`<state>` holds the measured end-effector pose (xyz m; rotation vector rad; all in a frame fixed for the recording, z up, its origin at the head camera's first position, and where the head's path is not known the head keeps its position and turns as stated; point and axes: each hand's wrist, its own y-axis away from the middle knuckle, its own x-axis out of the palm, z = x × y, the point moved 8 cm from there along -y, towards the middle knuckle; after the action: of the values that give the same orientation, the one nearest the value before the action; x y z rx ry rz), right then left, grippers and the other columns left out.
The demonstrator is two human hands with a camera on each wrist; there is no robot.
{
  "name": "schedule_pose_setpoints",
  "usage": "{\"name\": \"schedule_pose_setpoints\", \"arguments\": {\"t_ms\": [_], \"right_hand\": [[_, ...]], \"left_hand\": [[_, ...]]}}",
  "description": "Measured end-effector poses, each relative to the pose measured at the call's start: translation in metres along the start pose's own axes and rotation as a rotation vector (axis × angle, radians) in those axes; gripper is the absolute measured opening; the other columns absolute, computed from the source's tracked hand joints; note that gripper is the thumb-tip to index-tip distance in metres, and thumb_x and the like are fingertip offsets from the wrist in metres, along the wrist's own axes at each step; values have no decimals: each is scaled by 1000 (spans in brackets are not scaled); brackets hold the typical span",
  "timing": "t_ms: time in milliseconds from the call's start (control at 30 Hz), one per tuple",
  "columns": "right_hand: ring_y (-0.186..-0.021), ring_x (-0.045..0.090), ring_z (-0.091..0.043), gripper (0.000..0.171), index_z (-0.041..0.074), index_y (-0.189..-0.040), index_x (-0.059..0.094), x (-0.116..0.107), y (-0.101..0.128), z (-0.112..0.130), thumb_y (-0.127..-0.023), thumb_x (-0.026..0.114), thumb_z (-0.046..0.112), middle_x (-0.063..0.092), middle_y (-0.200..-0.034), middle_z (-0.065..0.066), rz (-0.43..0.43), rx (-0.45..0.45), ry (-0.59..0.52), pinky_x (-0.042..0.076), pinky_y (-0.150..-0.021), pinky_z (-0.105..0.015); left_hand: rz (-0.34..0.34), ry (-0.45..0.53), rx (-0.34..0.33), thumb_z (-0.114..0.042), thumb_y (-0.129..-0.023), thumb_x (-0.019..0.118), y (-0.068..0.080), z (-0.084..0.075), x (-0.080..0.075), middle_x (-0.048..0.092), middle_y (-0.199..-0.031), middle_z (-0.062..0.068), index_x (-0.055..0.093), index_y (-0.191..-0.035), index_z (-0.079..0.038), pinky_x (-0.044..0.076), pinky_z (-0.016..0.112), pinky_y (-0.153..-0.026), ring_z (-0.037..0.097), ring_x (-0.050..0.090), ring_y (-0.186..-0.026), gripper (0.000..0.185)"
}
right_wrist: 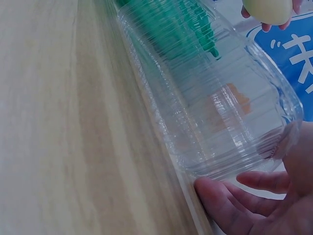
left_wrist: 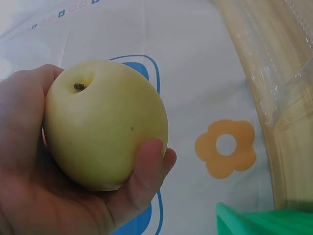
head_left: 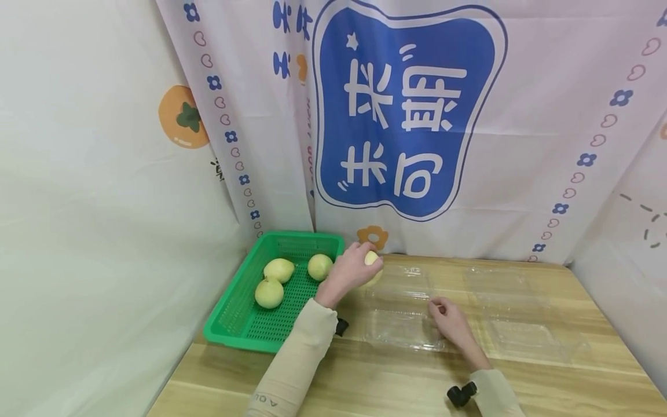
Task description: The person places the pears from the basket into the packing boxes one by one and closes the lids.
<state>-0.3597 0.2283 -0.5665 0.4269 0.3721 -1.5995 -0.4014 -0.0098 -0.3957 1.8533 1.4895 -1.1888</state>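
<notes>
Just right of the green plastic basket (head_left: 237,324), above the wooden table (head_left: 573,382), the left hand (head_left: 348,271) grips a pale yellow-green pear (head_left: 372,259), fingers and thumb curled round it; the left wrist view shows the fruit (left_wrist: 105,122) resting in the palm with its stem end up and the thumb pressed against its lower side. Three more pears lie inside the basket: one near the back right (head_left: 319,266), one beside it to the left (head_left: 278,270), and one nearer the front (head_left: 268,293). Both sleeves are beige. On the table in front of the held pear lies an open clear plastic clamshell container (head_left: 401,330), its two halves spread flat. The right hand (head_left: 452,322) rests at the right edge of that container, fingers loosely bent against the plastic; in the right wrist view the fingertips (right_wrist: 217,198) touch the rim of the ribbed clear tray (right_wrist: 205,112), though whether they pinch it cannot be told. A second clear clamshell container (head_left: 526,336) lies open further right, apart from both hands. Behind the table hangs a white printed cloth backdrop (head_left: 547,116) with a large blue panel, small flowers and an orange persimmon picture.
</notes>
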Motion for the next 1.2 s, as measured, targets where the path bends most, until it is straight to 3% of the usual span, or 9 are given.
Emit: {"name": "schedule_pose_setpoints", "arguments": {"t_ms": [200, 433, 667, 867, 1067, 1200], "right_hand": [[-65, 62, -18, 35, -4, -122, 60, 0, 1, 2, -100, 54, 23, 66, -99, -21, -5, -12, -14, 54, -50, -30], [-65, 62, -18, 34, -4, -121, 61, 1, 3, 4, -100, 55, 22, 67, -96, -19, -16, -15, -19, 54, -50, -29], [-69, 63, -17, 33, -4, -121, 61, 0, 3, 5, -100, 54, 21, 68, -97, -19, -11, -27, -1, 54, -54, -28], [-71, 64, -16, 34, -4, -121, 61, -3, 3, 3, -100, 53, 22, 68, -100, -19, -20, -20, 36, 53, -58, -27], [-71, 63, -15, 34, -3, -120, 62, -2, 1, 3, -100, 54, 23, 69, -95, -17, -22, -31, 49, 52, -61, -26], [-72, 62, -15, 34, -2, -120, 62, -2, 0, 3, -100, 54, 24, 69, -94, -15, -21, -22, 46, 52, -61, -27]], "left_hand": [[-9, 23, -5, -44, -88, 51, 3, -1, 8, 59, -119, 3, 62, -125, -22, 40, 28, -59, 19, 54, -80, 44], [-6, 11, 25, -45, -89, 49, 4, -5, 19, 56, -137, 2, 62, -125, -22, 46, 32, -70, 21, 60, -100, 45], [8, 69, 26, -43, -89, 50, 7, -7, 30, 58, -128, 2, 63, -122, -22, 43, 30, -63, 20, 56, -85, 41], [4, 69, 23, -45, -89, 51, 11, -10, 43, 60, -126, 3, 64, -122, -23, 48, 38, -77, 21, 59, -98, 42], [29, 64, 50, -44, -89, 53, 14, -12, 59, 62, -120, 3, 65, -120, -20, 43, 27, -65, 15, 56, -87, 41], [33, 54, 76, -44, -90, 52, 14, -17, 66, 62, -123, 2, 65, -119, -20, 47, 28, -71, 16, 58, -96, 40]]}}
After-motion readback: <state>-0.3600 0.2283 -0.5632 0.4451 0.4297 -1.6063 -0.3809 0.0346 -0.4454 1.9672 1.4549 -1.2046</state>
